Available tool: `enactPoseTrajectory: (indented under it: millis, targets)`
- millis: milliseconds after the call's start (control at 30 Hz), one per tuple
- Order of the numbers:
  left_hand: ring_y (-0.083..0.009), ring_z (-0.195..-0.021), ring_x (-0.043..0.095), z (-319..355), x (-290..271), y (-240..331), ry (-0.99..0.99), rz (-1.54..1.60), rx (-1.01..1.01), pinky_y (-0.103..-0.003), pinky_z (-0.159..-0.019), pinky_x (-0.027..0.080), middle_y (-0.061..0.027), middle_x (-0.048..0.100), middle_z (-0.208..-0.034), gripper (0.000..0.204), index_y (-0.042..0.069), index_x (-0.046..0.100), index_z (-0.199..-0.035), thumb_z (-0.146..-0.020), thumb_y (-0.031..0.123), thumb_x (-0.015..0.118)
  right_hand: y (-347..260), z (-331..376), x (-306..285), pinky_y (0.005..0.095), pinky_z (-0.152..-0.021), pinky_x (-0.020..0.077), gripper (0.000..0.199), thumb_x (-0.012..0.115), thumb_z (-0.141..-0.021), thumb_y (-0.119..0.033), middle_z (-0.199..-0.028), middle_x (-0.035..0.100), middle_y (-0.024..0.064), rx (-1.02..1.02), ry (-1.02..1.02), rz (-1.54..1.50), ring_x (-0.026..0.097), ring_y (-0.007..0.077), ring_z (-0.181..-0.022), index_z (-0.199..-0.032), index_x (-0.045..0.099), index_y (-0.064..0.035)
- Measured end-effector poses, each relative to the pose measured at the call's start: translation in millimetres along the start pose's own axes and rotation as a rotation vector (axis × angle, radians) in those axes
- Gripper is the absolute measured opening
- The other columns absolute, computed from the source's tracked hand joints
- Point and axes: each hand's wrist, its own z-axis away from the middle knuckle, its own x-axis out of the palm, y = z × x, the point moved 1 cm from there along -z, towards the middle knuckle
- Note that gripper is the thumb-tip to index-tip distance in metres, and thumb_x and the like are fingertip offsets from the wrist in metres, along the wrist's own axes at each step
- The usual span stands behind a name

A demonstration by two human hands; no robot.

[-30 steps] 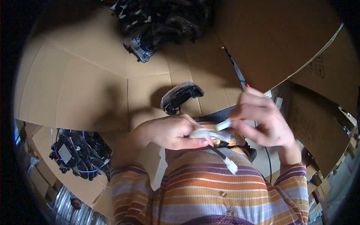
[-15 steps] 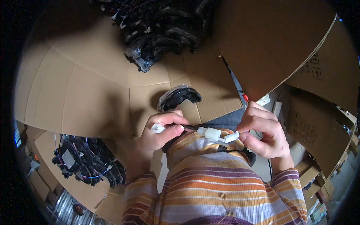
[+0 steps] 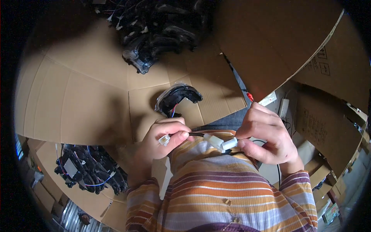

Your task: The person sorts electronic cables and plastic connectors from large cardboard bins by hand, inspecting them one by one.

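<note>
My left hand pinches a black cable between thumb and forefinger. A white plug connector sits on the cable's right end, in front of my striped top. Another white connector shows against my left fingers. My right hand is closed on a second white plug connector, its thumb and forefinger at the right end. These two connectors meet end to end at a slight angle; whether they are joined I cannot tell. Beyond my left hand lies a curved black lamp-like part with a clear cover and coloured wires.
A cardboard sheet lies under the curved part. Similar black parts are heaped at the far side and at the lower left. Tall cardboard stands at right, with a red-tipped item near its lower corner and a power strip beyond.
My right hand has brought its connector leftward against the one on the cable; a gap between them has closed. The curved part's coloured wires now show. The whole view has shifted slightly.
</note>
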Motion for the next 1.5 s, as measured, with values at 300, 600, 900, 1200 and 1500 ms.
enactPoseTrajectory:
  millis: [300,600,900,1200,1500]
  targets:
    - [-0.0171,-0.053,0.045,-4.7,-2.1,-6.5,-0.201,-0.032,0.210,-0.027,-0.047,0.034,-0.0084,0.051,-0.063,0.005,-0.003,0.054,-0.074,-0.074,0.002,0.052,0.9,-0.6,6.4,0.0301,-0.053,0.0343,0.004,0.054,-0.060,-0.004,-0.060,0.047,0.0066,0.037,-0.006,0.138,0.042,0.0206,-0.057,-0.063,0.052,-0.0018]
    - [-0.0229,-0.068,0.043,205.5,-41.0,0.7,0.832,0.367,0.450,-0.040,-0.072,0.036,-0.0094,0.047,-0.072,0.015,0.002,0.053,-0.074,-0.072,0.016,0.049,7.9,9.1,-9.6,0.0295,-0.054,0.0344,0.004,0.054,-0.061,-0.002,-0.061,0.049,0.0085,0.147,0.062,-0.089,0.045,0.0214,-0.058,-0.063,0.050,-0.0002]
    - [-0.0190,-0.086,0.053,377.6,-97.6,172.8,1.981,-1.740,-0.024,-0.026,-0.074,0.042,-0.0156,0.053,-0.101,0.029,-0.008,0.051,-0.097,-0.083,0.016,0.042,23.0,1.2,18.2,0.0263,-0.051,0.0323,0.005,0.052,-0.061,-0.002,-0.060,0.049,0.0063,0.207,-0.054,-0.071,0.041,0.0172,-0.055,-0.062,0.048,0.0002]
    - [-0.0302,-0.073,0.052,223.6,-75.4,6.7,1.157,-1.264,-0.549,-0.037,-0.064,0.042,-0.0105,0.056,-0.078,0.012,0.006,0.056,-0.078,-0.067,0.010,0.054,25.6,10.5,20.0,0.0270,-0.055,0.0330,0.007,0.051,-0.065,-0.003,-0.058,0.045,0.0067,0.299,-0.028,-0.015,0.042,0.0170,-0.056,-0.062,0.046,0.0003]
    - [-0.0205,-0.109,0.037,169.5,-76.2,-210.7,0.495,-1.566,-0.303,-0.033,-0.093,0.026,-0.0090,0.045,-0.114,0.037,0.006,0.046,-0.110,-0.075,0.015,0.038,26.1,12.0,56.8,0.0310,-0.058,0.0375,0.003,0.051,-0.065,0.001,-0.065,0.050,0.0122,0.142,-0.097,0.240,0.047,0.0258,-0.062,-0.067,0.049,0.0009]
